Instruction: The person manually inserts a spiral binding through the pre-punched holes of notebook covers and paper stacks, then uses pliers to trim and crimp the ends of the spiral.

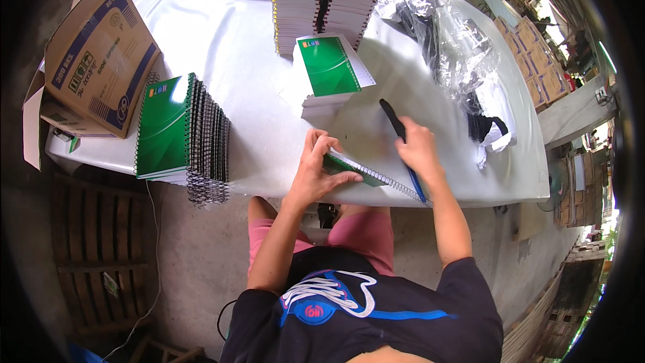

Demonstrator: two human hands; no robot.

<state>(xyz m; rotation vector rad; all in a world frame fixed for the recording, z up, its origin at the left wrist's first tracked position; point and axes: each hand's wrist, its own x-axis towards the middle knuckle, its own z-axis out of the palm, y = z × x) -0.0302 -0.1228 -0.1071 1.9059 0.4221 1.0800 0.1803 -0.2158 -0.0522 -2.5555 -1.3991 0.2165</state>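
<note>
My left hand (317,167) grips a green-covered notebook (371,179) near the table's front edge, thumb on one side and fingers on the other. A spiral coil (390,181) runs along the notebook's edge and sticks out past its right end. My right hand (418,148) is closed around a long black-and-blue hand tool (394,119), whose blue end lies by the free end of the coil. The tool's exact kind cannot be made out, nor whether it touches the wire. Beyond my hands, a green notebook cover with white sheets (330,67) tops a small pile.
To the left stands a stack of green coil-bound notebooks (164,128), beside an open cardboard box (104,60). Tall stacks of bound sheets (295,7) rise at the far middle. Clear plastic wrap with black coils (437,47) lies at right on the white-covered table (248,121).
</note>
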